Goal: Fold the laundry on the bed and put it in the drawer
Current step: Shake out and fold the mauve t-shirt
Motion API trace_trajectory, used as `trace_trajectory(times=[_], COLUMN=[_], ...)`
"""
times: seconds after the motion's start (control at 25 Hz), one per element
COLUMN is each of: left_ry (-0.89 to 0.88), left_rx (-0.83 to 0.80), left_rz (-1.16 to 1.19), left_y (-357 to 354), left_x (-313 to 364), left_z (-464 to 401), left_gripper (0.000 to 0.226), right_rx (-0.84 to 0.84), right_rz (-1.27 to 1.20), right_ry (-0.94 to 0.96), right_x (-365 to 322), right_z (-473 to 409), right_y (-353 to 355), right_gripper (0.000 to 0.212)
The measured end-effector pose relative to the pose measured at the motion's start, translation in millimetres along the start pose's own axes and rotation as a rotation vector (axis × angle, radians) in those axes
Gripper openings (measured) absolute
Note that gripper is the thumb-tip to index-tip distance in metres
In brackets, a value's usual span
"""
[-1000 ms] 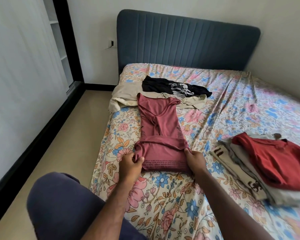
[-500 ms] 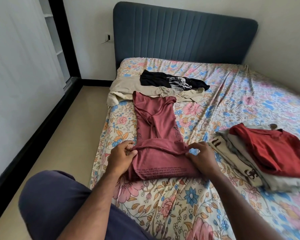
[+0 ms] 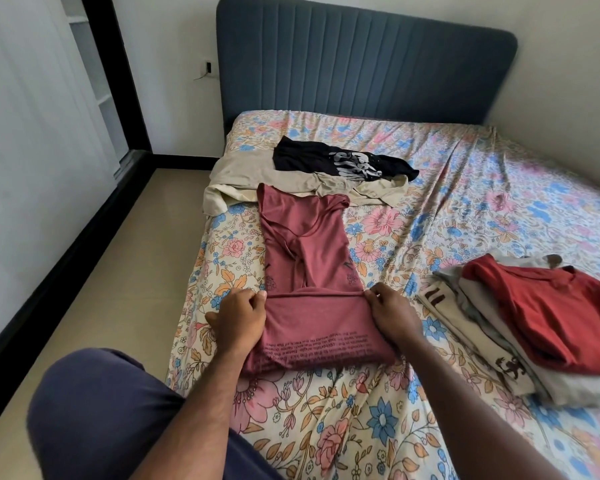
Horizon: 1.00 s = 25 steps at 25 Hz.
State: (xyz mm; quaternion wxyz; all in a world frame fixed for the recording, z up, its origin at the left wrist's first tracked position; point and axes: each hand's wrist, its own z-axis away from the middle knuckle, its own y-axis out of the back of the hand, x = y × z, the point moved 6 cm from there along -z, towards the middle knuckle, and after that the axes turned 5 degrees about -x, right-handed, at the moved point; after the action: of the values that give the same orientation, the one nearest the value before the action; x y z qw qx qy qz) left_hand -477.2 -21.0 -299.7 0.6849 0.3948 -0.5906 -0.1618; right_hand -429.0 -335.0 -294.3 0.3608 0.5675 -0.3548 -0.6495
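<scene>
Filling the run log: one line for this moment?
step: folding | item: maroon shirt | left hand: gripping fold | right hand: gripping fold | stack: beside

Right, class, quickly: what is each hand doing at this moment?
Left hand: pinching the maroon shirt at its folded edge.
Right hand: pinching the same fold's other end.

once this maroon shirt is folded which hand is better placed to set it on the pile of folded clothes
Right. The right hand grips the maroon shirt on the side facing the pile; the left hand grips the far edge.
</scene>
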Motion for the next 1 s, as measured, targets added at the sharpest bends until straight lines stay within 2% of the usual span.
trace_trajectory(times=[0.08, 0.16, 0.28, 0.36, 0.44, 0.48, 0.56, 0.6, 0.68, 0.84, 0.96, 1.0], left_ry=[-0.038, -0.101, -0.298, -0.444, -0.484, -0.461, -0.389, -0.385, -0.389, -0.418, -0.416, -0.41], left_rx=[0.035, 0.04, 0.051, -0.026, -0.243, -0.404, -0.702, -0.77, -0.777, -0.713, -0.788, -0.839], left_rz=[0.027, 0.129, 0.175, 0.148, 0.164, 0.126, -0.177, -0.347, -0.505, -0.541, -0.533, -0.531], left_y=[2, 9, 29, 36, 33, 26, 9, 4, 1, 2, 11, 15], left_x=[1, 0, 3, 10, 19, 20, 10, 3, -5, 0, 3, 4], left_z=[3, 6, 20, 41, 62, 71, 84, 87, 85, 82, 81, 84], left_gripper=[0.023, 0.016, 0.014, 0.015, 0.036, 0.057, 0.101, 0.11, 0.103, 0.071, 0.061, 0.057], right_rx=[0.074, 0.065, -0.051, -0.071, -0.098, -0.148, -0.246, -0.265, -0.263, -0.275, -0.435, -0.492], right_rz=[0.013, -0.1, -0.411, -0.416, -0.271, -0.148, 0.161, 0.29, 0.414, 0.492, 0.452, 0.402], right_ry=[-0.067, -0.05, 0.117, 0.301, 0.506, 0.572, 0.624, 0.647, 0.717, 0.773, 0.675, 0.661], right_x=[-1, 0, 3, 9, 16, 19, 27, 26, 19, 10, -3, -9], right_z=[4, 9, 30, 55, 81, 90, 96, 97, 98, 97, 92, 95], right_y=[0, 1, 8, 15, 16, 13, 3, -1, -4, 1, 15, 21], right_gripper=[0.032, 0.029, 0.02, 0.027, 0.052, 0.065, 0.081, 0.081, 0.07, 0.054, 0.059, 0.053])
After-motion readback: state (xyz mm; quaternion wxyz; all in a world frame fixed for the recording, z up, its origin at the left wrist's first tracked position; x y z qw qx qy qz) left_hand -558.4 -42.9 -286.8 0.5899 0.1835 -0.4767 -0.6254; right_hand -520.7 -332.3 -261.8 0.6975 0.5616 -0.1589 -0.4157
